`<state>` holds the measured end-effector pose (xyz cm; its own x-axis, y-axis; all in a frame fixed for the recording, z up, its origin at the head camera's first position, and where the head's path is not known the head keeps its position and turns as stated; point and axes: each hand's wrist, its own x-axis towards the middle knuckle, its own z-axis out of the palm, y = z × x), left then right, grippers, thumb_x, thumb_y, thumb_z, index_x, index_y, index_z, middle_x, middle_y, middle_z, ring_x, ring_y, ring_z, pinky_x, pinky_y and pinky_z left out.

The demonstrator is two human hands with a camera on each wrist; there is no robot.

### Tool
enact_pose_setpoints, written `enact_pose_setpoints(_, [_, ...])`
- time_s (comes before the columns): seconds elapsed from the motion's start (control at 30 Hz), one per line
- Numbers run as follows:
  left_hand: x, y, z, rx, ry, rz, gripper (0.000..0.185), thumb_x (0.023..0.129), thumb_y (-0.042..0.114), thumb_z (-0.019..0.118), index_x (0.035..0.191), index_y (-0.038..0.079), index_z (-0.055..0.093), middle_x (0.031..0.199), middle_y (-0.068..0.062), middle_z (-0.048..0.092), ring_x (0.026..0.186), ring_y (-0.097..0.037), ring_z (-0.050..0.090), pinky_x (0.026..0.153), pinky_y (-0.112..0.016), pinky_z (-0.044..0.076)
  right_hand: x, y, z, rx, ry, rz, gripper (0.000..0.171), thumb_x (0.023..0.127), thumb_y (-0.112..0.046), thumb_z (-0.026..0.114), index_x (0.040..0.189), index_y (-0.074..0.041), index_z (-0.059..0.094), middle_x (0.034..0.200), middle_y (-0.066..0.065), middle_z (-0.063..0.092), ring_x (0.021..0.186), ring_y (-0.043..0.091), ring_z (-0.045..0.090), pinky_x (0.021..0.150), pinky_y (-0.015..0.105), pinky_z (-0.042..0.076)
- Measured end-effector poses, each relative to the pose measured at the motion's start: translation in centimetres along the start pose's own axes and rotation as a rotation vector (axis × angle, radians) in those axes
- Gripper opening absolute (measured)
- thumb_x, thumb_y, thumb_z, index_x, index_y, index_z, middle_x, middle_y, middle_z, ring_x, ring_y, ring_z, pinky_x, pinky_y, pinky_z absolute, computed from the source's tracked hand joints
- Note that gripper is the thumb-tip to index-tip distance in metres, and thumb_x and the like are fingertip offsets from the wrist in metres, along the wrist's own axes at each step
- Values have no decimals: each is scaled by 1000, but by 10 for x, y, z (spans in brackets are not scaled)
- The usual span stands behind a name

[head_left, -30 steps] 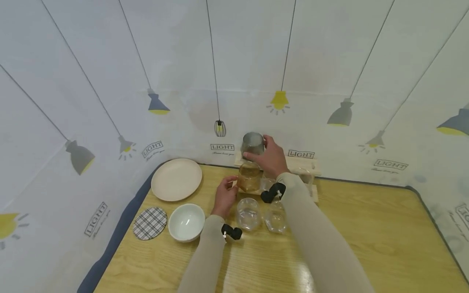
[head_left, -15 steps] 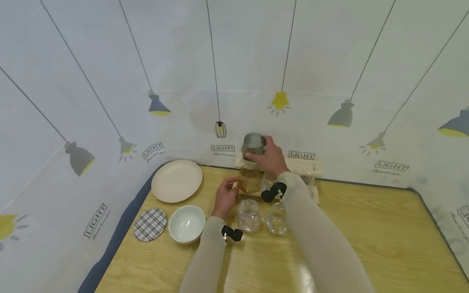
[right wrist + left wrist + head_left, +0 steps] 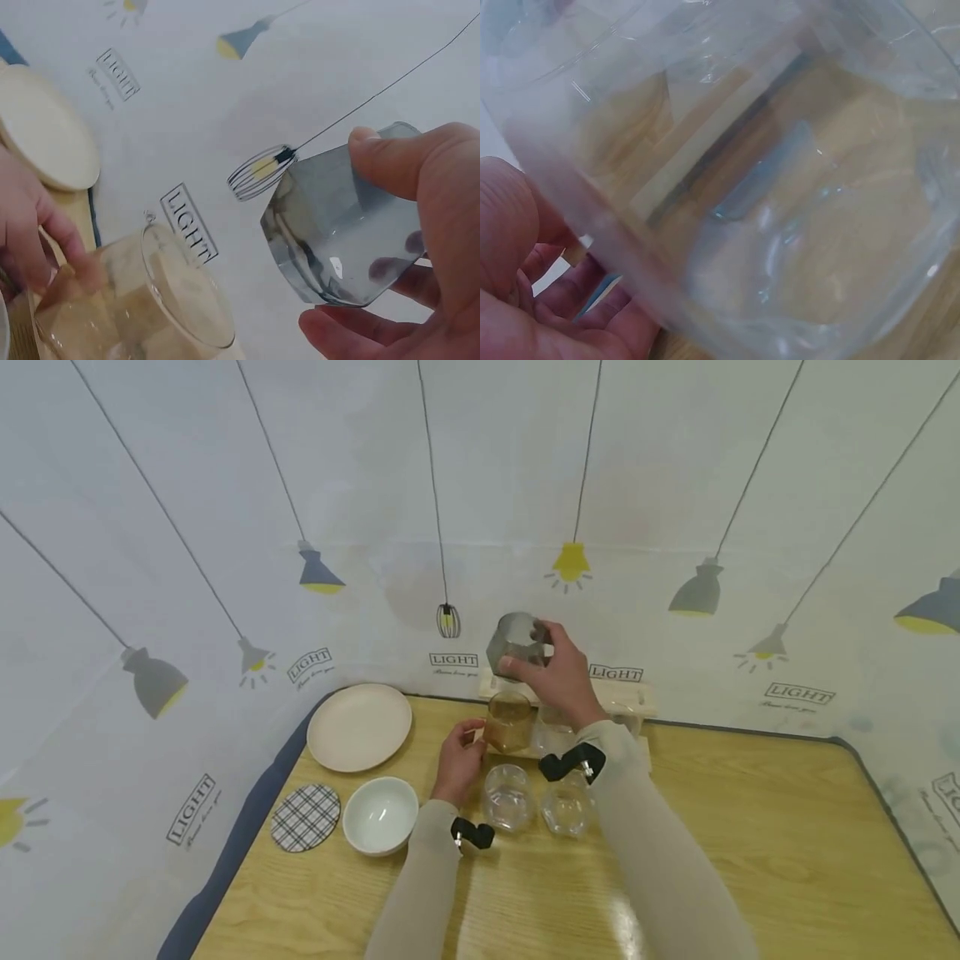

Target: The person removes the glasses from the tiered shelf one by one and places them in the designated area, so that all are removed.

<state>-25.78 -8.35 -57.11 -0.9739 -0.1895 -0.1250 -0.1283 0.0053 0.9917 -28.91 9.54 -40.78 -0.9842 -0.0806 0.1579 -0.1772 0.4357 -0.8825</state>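
Observation:
My right hand holds a grey faceted glass up in front of the wall, above the back tier of a wooden rack. The right wrist view shows this glass tilted, with the thumb on one side and fingers on the other. At the rack's left end, my left hand grips its edge, right beside an amber glass on the front tier. In the left wrist view, a clear glass close to the camera covers much of the rack, and the fingers are partly hidden.
Clear glasses stand on the rack's front tier, partly behind my right arm. Two more, a clear glass and a faceted one, stand before it. Leftward lie a white bowl, a plate and a plaid coaster.
The grey glass has risen from the rack's back tier in my right hand and now tilts more. My left hand has stayed at the rack's left end.

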Motion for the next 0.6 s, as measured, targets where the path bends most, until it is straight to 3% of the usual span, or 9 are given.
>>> enact_pose_setpoints(0.2, [2, -1, 1, -30, 5, 1, 32, 93, -3, 63, 123, 3, 71, 118, -16, 67, 111, -23, 56, 73, -21, 51, -25, -9, -9, 21, -19, -56, 84, 91, -48, 81, 160, -25, 40, 154, 6, 53, 128, 35, 63, 101, 54, 56])
enact_pose_setpoints(0.33, [2, 0, 1, -36, 0, -31, 33, 95, -4, 62, 127, 2, 69, 122, -19, 66, 112, -25, 56, 73, -22, 50, -44, -13, -15, 53, -10, -51, 83, 90, -48, 83, 160, -30, 42, 155, 1, 53, 129, 32, 61, 96, 52, 58])
enact_pose_setpoints(0.6, [3, -1, 1, -32, -4, -58, 33, 95, -3, 63, 127, 4, 70, 126, -19, 67, 109, -23, 59, 73, -22, 50, -80, -12, -24, 159, 17, -67, 80, 89, -39, 87, 157, -36, 46, 155, -1, 53, 130, 27, 61, 103, 45, 58])
